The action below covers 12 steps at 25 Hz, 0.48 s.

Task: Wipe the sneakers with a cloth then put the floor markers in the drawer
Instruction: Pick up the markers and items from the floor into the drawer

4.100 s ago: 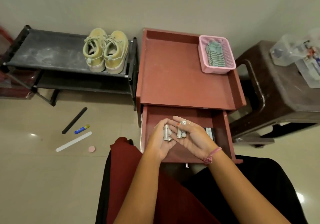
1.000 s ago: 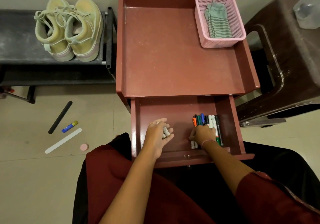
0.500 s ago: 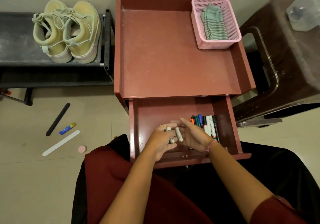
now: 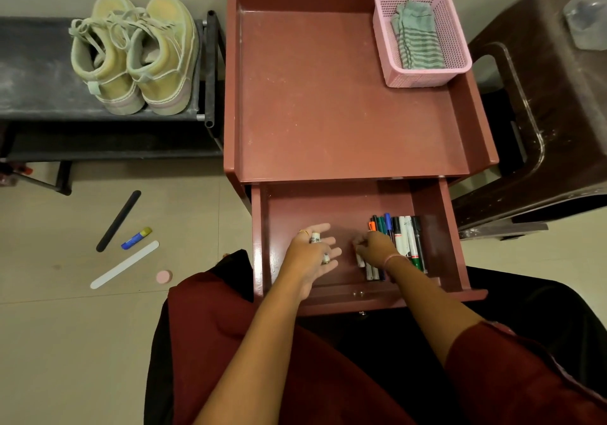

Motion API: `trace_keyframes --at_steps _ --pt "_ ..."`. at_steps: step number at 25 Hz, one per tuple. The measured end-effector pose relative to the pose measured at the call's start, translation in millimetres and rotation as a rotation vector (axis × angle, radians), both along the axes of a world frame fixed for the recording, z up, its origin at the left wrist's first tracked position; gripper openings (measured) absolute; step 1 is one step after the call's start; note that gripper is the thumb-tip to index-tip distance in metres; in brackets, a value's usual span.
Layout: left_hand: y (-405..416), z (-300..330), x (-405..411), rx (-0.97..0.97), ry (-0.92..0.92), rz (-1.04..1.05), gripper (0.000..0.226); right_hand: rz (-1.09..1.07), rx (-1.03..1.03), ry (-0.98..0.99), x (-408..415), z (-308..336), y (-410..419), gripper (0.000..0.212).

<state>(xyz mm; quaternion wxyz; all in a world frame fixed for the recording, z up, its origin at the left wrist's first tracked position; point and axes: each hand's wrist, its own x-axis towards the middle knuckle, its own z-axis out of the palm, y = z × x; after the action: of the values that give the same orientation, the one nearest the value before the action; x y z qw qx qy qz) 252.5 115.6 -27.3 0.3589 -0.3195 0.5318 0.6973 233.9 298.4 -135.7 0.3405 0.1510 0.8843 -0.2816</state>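
Pale floor tiles filled the left of the frame, where a black stick [image 4: 118,220], a blue glue stick [image 4: 136,237], a white strip [image 4: 124,264] and a pink disc [image 4: 164,276] lay scattered. At upper left a pair of sneakers [image 4: 136,53] stood on a dark shoe rack [image 4: 36,73]. On the red cabinet top [image 4: 328,96], at upper right, a pink basket [image 4: 423,35] held a folded striped cloth [image 4: 415,40]. Below it the drawer [image 4: 328,204] stood pulled out, with a row of markers [image 4: 402,240] lying side by side along its right part. The right hand [image 4: 376,249] rested at the left end of that row, fingers curled down onto pale markers there; how tightly it gripped could not be told. The left hand [image 4: 312,254] sat apart in the drawer's lower middle, palm up and fingers loosely spread, cradling two small pale markers [image 4: 316,238] against its palm.
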Motion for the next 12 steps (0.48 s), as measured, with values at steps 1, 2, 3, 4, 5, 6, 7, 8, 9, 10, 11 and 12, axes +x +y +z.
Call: trace_keyframes --at_steps 1,2,3,4,5,6,7,8,9,10,11,12 --pt "0 0 0 0.001 0.000 -0.002 0.048 0.042 0.059 0.001 0 -1 -1 0.018" --pt "0 0 0 0.003 0.000 -0.001 0.047 0.100 0.127 -0.001 0 -3 -1 0.016" --pt "0 0 -1 0.004 0.000 0.001 0.047 0.171 0.217 -0.011 -1 -1 -1 0.015" --pt "-1 0 -1 0.004 -0.001 0.005 0.046 0.254 0.312 -0.025 -2 -1 -1 0.016" --pt "-1 1 -1 0.004 -0.002 0.007 0.046 0.327 0.389 -0.046 -2 0 -1 0.018" --pt "-1 1 -1 0.002 -0.004 0.007 0.045 0.381 0.437 -0.072 -1 -3 1 0.019" --pt "-1 1 0 0.000 -0.006 0.006 0.044 0.419 0.456 -0.087 1 -2 2 0.020" --pt "-1 1 0 -0.003 -0.009 0.004 0.044 0.429 0.446 -0.082 1 -1 4 0.019" --pt "-1 1 0 -0.006 -0.011 0.000 0.043 0.394 0.400 -0.052 2 2 6 0.018" --pt "0 1 0 -0.007 -0.013 -0.009 0.043 0.294 0.295 -0.006 3 5 7 0.020" --pt "0 1 0 0.000 -0.019 -0.023 0.044 0.106 0.099 0.024 5 12 6 0.022" --pt "2 2 1 0.017 -0.026 -0.042 0.044 -0.138 -0.174 -0.003 6 22 2 0.024"
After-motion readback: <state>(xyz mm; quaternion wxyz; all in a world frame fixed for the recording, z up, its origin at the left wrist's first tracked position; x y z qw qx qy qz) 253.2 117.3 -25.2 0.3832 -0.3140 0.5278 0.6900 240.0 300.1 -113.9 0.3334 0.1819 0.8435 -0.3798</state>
